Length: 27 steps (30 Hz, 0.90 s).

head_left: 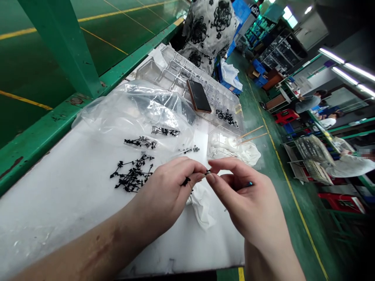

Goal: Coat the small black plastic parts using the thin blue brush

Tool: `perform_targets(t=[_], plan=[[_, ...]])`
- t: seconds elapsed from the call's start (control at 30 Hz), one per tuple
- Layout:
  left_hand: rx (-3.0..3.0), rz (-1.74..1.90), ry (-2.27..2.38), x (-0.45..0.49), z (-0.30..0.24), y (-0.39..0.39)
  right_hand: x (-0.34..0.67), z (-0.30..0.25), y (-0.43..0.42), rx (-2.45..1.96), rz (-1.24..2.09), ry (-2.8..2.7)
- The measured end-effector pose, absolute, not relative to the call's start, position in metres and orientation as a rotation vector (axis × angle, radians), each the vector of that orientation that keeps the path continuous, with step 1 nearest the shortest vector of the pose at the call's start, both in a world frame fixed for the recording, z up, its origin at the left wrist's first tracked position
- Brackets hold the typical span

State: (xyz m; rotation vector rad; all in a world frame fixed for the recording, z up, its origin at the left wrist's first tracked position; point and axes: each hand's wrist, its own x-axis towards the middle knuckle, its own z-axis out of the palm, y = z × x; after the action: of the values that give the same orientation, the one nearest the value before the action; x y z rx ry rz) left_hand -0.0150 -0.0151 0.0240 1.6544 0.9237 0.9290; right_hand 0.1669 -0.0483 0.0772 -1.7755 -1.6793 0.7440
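My left hand (pixel 166 191) is closed, pinching a small black branched part (pixel 185 181) whose rest is hidden by the fingers. My right hand (pixel 249 195) meets it fingertip to fingertip, its thumb and forefinger pinched on a tiny dark piece (pixel 208 172). A bit of blue (pixel 250 184) shows by the right hand's curled fingers; its kind I cannot make out. A loose pile of black branched parts (pixel 133 173) lies left of my hands on the white tabletop (pixel 73 187). Beyond my fingers sit several small round metal pieces (pixel 193 149). A white cloth (pixel 202 207) lies beneath my hands.
A clear plastic bag (pixel 134 107) with black parts spreads behind the pile. A phone (pixel 199 96) rests on a compartment tray (pixel 238 117) of small parts. To the right, two wooden sticks (pixel 252 134) poke from a clear box (pixel 215 140). A green frame (pixel 96 97) edges the table. A person (pixel 208 31) is beyond it.
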Motion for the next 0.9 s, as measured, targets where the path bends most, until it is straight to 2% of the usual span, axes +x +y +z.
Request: perform_targets(t=[0.43,0.63,0.9], plan=[[1.721,1.001,0.896,-0.014,0.023,-0.017,0.167,0.082,-0.054,-1.684,0.760,-1.734],[1.571,0.999,0.937,-0.016,0.028,-0.017,0.166,0.080,-0.056,-1.651,0.604,-1.779],[1.115,0.767,0.924,-0.018,0.021,-0.015,0.191,0.079,-0.058,-1.719,1.004,-1.425]])
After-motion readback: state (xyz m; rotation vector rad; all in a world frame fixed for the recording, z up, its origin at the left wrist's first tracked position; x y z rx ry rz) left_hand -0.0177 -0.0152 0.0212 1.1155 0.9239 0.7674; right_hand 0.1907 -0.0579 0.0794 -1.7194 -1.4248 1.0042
